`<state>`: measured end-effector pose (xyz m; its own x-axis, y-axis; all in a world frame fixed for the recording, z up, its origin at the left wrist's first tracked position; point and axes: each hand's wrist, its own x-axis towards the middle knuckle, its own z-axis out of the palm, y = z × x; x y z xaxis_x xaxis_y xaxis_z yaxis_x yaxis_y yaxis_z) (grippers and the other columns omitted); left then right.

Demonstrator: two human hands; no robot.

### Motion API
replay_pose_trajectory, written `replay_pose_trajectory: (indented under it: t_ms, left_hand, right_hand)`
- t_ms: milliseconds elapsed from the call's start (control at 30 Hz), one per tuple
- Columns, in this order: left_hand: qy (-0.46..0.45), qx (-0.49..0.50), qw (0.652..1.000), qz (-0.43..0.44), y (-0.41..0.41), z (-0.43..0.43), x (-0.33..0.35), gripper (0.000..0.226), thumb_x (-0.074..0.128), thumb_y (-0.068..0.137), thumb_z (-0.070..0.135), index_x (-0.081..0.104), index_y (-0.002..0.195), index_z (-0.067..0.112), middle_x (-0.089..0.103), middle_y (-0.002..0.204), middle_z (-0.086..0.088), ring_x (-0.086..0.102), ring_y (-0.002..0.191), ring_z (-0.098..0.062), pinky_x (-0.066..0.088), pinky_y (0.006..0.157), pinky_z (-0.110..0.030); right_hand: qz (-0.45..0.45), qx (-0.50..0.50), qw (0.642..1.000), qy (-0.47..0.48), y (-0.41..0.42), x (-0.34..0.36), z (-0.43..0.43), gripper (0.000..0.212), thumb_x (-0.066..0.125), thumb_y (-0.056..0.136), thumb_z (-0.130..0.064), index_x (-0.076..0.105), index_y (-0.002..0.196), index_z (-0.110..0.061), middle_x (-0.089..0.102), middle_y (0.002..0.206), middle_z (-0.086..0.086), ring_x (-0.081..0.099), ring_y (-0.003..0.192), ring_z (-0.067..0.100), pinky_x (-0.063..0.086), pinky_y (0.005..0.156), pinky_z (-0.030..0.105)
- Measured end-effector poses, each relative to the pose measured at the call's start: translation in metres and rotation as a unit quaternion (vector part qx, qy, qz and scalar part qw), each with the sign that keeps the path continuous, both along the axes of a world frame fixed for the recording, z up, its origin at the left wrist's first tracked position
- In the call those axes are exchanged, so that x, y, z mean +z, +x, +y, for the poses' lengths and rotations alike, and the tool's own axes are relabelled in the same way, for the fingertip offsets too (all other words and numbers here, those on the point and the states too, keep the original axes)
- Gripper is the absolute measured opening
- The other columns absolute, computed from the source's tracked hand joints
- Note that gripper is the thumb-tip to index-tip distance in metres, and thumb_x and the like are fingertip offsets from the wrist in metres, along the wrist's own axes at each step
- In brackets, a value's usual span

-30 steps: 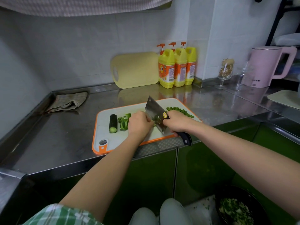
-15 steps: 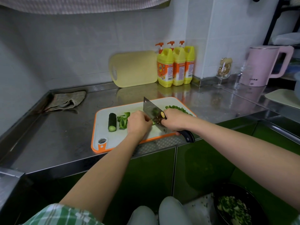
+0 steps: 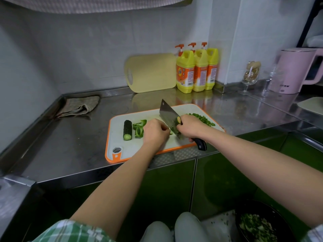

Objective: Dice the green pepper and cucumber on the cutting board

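Steel counter (image 3: 70, 145); bottle labels (image 3: 183, 75) unreadable; right hand (image 3: 190, 127) grips cleaver (image 3: 167, 114), left hand (image 3: 155, 133) pins pepper (image 3: 171, 133).

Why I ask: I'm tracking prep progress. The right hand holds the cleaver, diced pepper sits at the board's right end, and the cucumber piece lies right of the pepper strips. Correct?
No: in the head view the cucumber piece lies left of the pepper strips, not right. The right hand holds the cleaver, and diced pepper sits at the right end of the cutting board.
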<state>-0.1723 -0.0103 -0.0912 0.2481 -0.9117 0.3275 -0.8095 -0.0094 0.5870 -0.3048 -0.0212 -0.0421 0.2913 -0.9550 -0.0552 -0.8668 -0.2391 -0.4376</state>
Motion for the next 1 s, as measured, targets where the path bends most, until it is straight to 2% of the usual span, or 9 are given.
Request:
replay_pose_trajectory:
  t_ms: [100,233,367,500,667,833,1000]
  left_hand:
    - [0.003,0.001,1.000,0.004,0.001,-0.001,0.002,0.012,0.072,0.080,0.019,0.078,0.073,0.011,0.073,0.075,-0.003,0.065,0.074,-0.017,0.039,0.065,-0.021]
    - [0.005,0.006,1.000,-0.004,0.001,-0.002,0.001,0.017,0.072,0.079,0.020,0.075,0.066,0.009,0.068,0.066,-0.004,0.067,0.073,-0.022,0.043,0.062,-0.024]
    - [-0.004,0.000,1.000,-0.002,0.000,0.000,0.002,0.012,0.073,0.080,0.018,0.078,0.071,0.012,0.073,0.073,-0.002,0.066,0.074,-0.018,0.041,0.067,-0.023]
    - [-0.006,-0.004,1.000,-0.004,0.001,0.000,0.002,0.011,0.074,0.081,0.019,0.079,0.074,0.011,0.073,0.075,-0.001,0.062,0.070,-0.013,0.041,0.067,-0.022]
    - [0.003,-0.005,1.000,-0.002,0.001,0.000,0.002,0.009,0.073,0.078,0.017,0.078,0.072,0.013,0.073,0.074,-0.002,0.059,0.066,-0.013,0.037,0.061,-0.021]
    - [0.015,0.001,1.000,0.006,0.004,-0.001,0.001,0.015,0.073,0.077,0.019,0.072,0.063,0.017,0.063,0.062,-0.003,0.050,0.061,-0.014,0.037,0.056,-0.024]
    - [0.016,0.006,0.999,0.032,0.005,0.000,0.002,0.007,0.074,0.077,0.016,0.078,0.073,0.013,0.074,0.077,0.001,0.060,0.070,-0.012,0.039,0.064,-0.020]
  right_hand:
    - [-0.028,-0.006,1.000,-0.013,-0.007,0.003,0.003,0.020,0.039,0.096,-0.011,0.038,0.076,-0.011,0.051,0.068,0.010,0.055,0.041,0.023,0.036,0.037,0.022]
    - [-0.003,0.017,1.000,-0.009,-0.011,0.010,0.009,0.020,0.041,0.095,-0.011,0.041,0.076,-0.009,0.053,0.065,0.013,0.055,0.041,0.025,0.039,0.038,0.021]
    - [0.030,0.034,0.999,-0.011,-0.008,0.012,0.014,0.023,0.043,0.093,-0.012,0.042,0.070,-0.009,0.053,0.053,0.010,0.055,0.046,0.026,0.044,0.048,0.027]
    - [0.041,0.035,0.998,-0.010,-0.004,0.011,0.016,0.026,0.043,0.095,-0.011,0.040,0.069,-0.008,0.047,0.063,0.010,0.049,0.051,0.022,0.040,0.047,0.029]
    - [0.074,0.021,0.997,0.002,0.007,0.008,0.012,0.010,0.047,0.093,-0.007,0.051,0.085,-0.002,0.055,0.070,0.013,0.051,0.050,0.021,0.042,0.043,0.027]
    - [0.015,0.000,1.000,0.009,0.007,0.002,0.005,0.025,0.040,0.096,-0.008,0.036,0.072,-0.011,0.047,0.072,0.012,0.054,0.047,0.025,0.039,0.038,0.022]
    - [-0.038,-0.012,0.999,0.003,-0.001,0.008,0.002,0.020,0.038,0.096,-0.009,0.038,0.076,-0.011,0.050,0.066,0.011,0.055,0.043,0.024,0.040,0.040,0.022]
